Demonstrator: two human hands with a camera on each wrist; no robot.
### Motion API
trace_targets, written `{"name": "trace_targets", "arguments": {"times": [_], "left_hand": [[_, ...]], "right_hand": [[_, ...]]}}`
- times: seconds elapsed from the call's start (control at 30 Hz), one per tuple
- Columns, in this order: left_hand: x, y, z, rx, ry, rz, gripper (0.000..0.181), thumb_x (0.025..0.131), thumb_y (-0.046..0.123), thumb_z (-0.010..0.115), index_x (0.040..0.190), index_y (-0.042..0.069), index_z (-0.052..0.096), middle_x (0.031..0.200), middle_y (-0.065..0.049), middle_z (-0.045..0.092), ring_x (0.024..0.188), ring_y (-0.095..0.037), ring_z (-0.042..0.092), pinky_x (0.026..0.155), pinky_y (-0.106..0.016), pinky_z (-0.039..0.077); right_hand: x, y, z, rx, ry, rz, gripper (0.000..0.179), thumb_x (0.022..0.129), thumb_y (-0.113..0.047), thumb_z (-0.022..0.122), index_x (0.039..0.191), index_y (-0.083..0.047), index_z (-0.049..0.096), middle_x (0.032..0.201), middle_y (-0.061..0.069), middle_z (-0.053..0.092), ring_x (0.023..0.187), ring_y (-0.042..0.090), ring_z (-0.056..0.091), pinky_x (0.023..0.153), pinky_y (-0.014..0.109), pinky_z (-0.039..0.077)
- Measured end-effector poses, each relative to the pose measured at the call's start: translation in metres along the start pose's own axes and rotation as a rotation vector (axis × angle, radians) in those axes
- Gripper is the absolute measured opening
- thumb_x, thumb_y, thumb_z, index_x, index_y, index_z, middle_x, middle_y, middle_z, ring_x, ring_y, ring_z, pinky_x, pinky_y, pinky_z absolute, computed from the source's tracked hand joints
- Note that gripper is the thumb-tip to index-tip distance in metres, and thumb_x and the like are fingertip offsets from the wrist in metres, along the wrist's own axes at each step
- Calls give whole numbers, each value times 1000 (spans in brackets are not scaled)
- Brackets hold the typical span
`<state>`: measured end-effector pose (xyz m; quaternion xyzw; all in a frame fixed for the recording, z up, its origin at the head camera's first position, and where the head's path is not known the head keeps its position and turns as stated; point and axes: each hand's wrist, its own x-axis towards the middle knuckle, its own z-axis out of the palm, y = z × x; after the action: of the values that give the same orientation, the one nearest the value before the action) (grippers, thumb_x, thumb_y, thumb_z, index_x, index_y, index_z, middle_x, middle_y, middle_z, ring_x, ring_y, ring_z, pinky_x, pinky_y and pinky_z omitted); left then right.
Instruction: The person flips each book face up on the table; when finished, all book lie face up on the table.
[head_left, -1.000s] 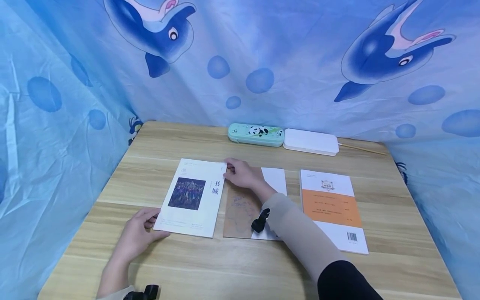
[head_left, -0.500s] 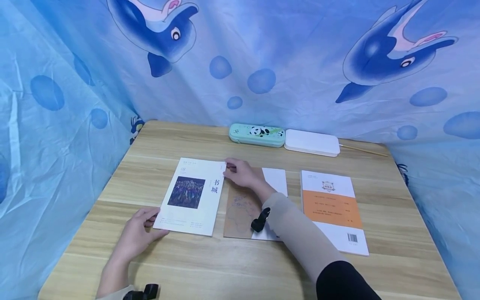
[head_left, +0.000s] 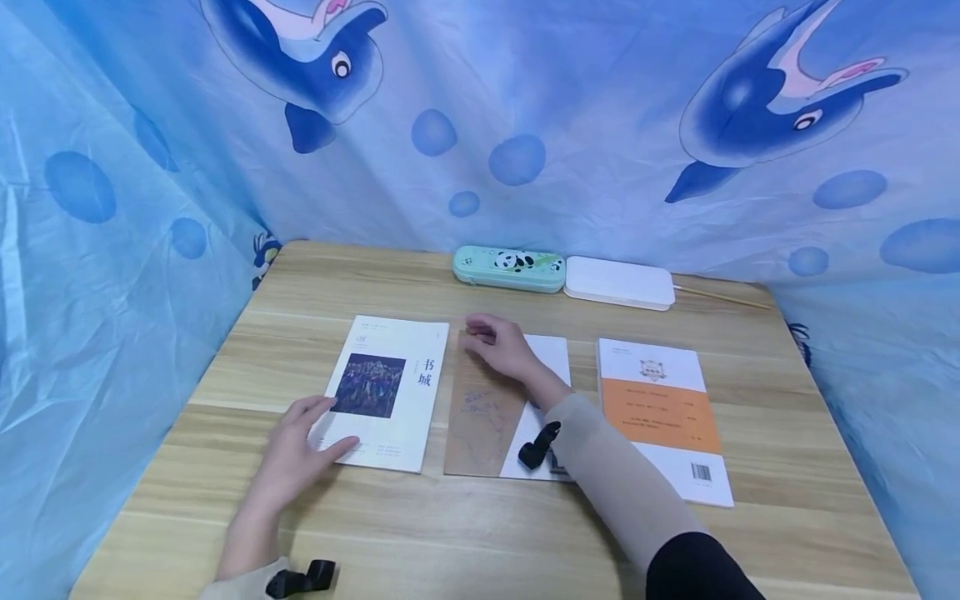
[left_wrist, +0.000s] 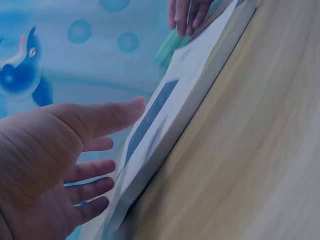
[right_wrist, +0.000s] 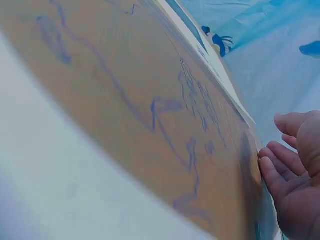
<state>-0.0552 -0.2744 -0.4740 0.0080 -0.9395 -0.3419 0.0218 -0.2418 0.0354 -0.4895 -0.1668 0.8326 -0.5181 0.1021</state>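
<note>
A white book with a dark square picture and Chinese characters on its cover lies flat on the table at left. Over its lower left part hovers my left hand, thumb and fingers spread and relaxed. The left wrist view shows that hand's thumb apart from the cover. My right hand is at the upper left corner of a brown-and-white book, its fingers loosely bent with nothing in them. Blue line drawings mark the brown cover in the right wrist view. My right forearm hides part of this book.
An orange-and-white book lies to the right, partly behind my right sleeve. At the table's back edge sit a green panda pencil case, a white flat box and a thin stick. Blue dolphin curtains surround the table.
Both hands have let go of the white book. The left has shifted right and up over its cover; the right has moved right, off its edge. The book stays in place.
</note>
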Motion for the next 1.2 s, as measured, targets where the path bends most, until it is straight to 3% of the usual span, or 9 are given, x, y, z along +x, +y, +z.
{"name": "trace_targets", "arguments": {"times": [0.17,0.33,0.47,0.57,0.77,1.07,1.2], "left_hand": [[9,15,16,-8,-9,70,64,84,23,84,136,-6,58,142,-28,48,131,-49,44,111,-63,34],[15,29,33,-11,0,175,58,82,17,86,131,-5,62,136,-25,54,127,-46,51,108,-61,40],[15,42,42,-33,-6,238,57,79,15,87,128,-4,65,127,-19,61,114,-38,61,96,-54,51],[14,53,48,-58,-45,256,58,78,15,88,128,-3,65,123,-14,64,107,-30,63,90,-48,56],[14,68,60,-77,-107,295,60,78,19,88,130,-1,64,126,-9,63,119,-29,60,103,-48,50],[12,84,77,-107,-176,334,66,78,21,88,134,-2,62,132,-7,61,124,-28,58,110,-47,44],[11,90,81,-87,-200,341,69,78,23,88,136,-2,60,137,-11,58,127,-30,55,111,-48,43]], "right_hand": [[-10,10,-16,21,20,24,42,98,-21,69,138,-9,60,128,4,65,117,17,63,101,30,52],[-20,16,-34,-28,18,26,43,99,-25,68,137,-9,60,123,3,66,114,17,64,101,34,52],[-29,18,-48,-77,-32,36,44,98,-25,68,138,-8,60,120,4,67,112,20,64,100,38,53],[-35,20,-59,-105,-71,41,45,98,-25,68,139,-7,59,123,5,67,113,23,63,100,42,52],[-42,19,-79,-208,-96,-15,47,99,-23,67,140,-3,58,131,13,64,116,30,63,100,47,53],[-54,30,-102,-321,-35,-20,50,99,-28,68,141,-4,57,139,14,59,129,31,55,104,47,50],[-59,39,-108,-359,-3,-32,48,97,-24,70,138,-3,59,138,16,59,125,33,57,102,48,51]]}}
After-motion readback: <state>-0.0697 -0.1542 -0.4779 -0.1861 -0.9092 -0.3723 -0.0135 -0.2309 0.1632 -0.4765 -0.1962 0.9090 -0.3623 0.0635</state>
